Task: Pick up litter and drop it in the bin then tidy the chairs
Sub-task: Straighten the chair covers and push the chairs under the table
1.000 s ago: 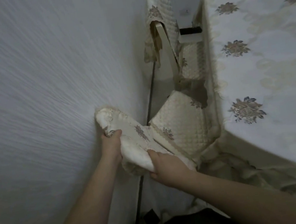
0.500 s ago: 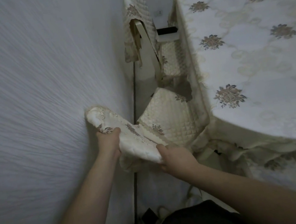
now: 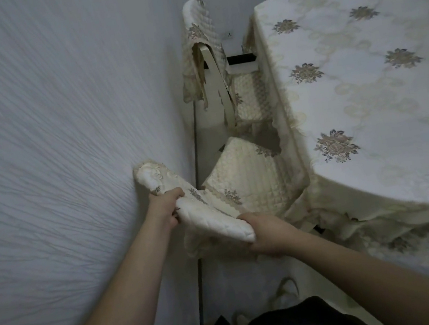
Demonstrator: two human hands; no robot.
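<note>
The near chair stands between the wall and the table, its quilted cream seat point(image 3: 249, 176) partly under the tablecloth. Its padded backrest top point(image 3: 201, 209) is covered in cream floral fabric. My left hand point(image 3: 165, 205) grips the backrest near its wall end, thumb on top. My right hand point(image 3: 267, 233) holds the other end, fingers curled under it. A second chair point(image 3: 202, 52) with the same cover stands further back, its seat tucked under the table. No litter or bin is in view.
A table with a cream floral cloth point(image 3: 365, 100) fills the right side. The textured white wall point(image 3: 54, 158) runs close along the left, touching the near backrest's corner. A dark cable point(image 3: 194, 148) runs down the wall edge. Dark objects and white shoes point(image 3: 283, 294) lie on the floor near my feet.
The view has shifted so the table and chairs sit further left and lower. Both hands keep their grip on the backrest, which stays against the wall.
</note>
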